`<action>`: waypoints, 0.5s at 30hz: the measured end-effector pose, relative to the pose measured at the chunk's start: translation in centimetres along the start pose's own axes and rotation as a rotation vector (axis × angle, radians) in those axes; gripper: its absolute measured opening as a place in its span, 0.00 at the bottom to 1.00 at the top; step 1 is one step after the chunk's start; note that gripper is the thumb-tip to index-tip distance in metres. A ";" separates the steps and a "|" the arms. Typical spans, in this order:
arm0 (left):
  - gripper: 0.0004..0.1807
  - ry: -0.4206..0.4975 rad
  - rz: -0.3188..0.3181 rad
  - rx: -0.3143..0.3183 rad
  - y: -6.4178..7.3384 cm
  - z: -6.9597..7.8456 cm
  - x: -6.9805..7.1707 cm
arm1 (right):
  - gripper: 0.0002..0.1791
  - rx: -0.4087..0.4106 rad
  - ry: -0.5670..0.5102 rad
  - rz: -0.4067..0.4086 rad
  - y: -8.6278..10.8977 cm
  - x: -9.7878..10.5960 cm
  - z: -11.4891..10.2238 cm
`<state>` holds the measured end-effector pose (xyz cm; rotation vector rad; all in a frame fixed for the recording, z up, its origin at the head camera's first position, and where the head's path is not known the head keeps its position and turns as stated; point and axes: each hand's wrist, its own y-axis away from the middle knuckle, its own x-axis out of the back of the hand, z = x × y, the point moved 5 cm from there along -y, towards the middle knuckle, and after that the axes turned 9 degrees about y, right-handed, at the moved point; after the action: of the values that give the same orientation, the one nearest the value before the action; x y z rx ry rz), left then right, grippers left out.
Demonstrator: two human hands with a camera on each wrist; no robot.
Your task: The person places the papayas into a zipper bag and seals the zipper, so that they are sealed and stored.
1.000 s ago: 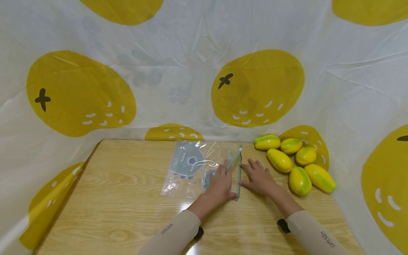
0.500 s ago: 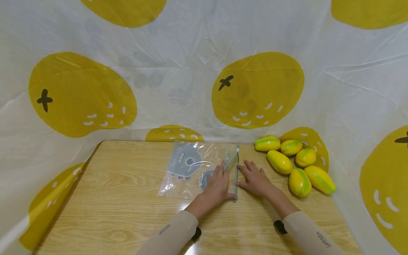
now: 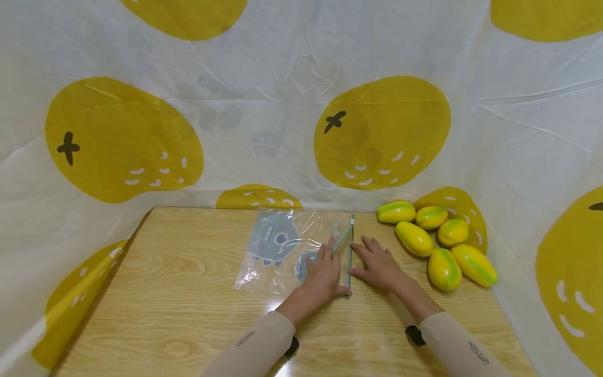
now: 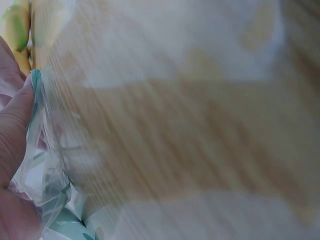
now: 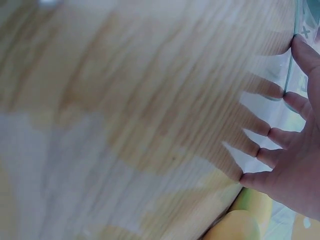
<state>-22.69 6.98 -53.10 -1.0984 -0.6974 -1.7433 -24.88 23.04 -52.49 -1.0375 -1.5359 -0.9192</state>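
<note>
A clear plastic zip bag (image 3: 274, 238) printed with a grey-blue cartoon figure lies flat on the wooden table. Its green zip strip (image 3: 349, 256) runs along the right side and parts into a narrow V below the white slider (image 3: 352, 221) at the far end. My left hand (image 3: 322, 269) lies over the bag with fingers extended on the upper layer, its thumb at the near end of the strip. Just right of the strip, my right hand (image 3: 380, 264) rests spread; in the right wrist view its thumb (image 5: 302, 52) and forefinger touch the strip's edge.
Several yellow-green papaya-like fruits (image 3: 413, 239) are grouped at the table's back right, beyond my right hand. A white cloth (image 3: 264, 125) with big yellow fruit prints hangs behind and along both sides of the wooden table (image 3: 155, 293).
The bag and both hands have shifted very slightly left in the head view since a second ago. Their hold on the bag looks the same, and the fruits have stayed put.
</note>
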 end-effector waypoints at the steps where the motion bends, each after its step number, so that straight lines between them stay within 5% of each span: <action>1: 0.67 0.003 -0.003 0.002 0.0 0.0 0.0 | 0.41 -0.002 -0.001 0.003 0.0 0.0 0.1; 15: 0.67 -0.014 -0.016 0.008 0.0 -0.1 -0.1 | 0.42 0.034 -0.012 0.033 0.1 0.0 0.4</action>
<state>-22.75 6.93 -53.20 -1.1031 -0.7237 -1.7464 -24.96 23.43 -52.59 -1.0428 -1.5350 -0.8622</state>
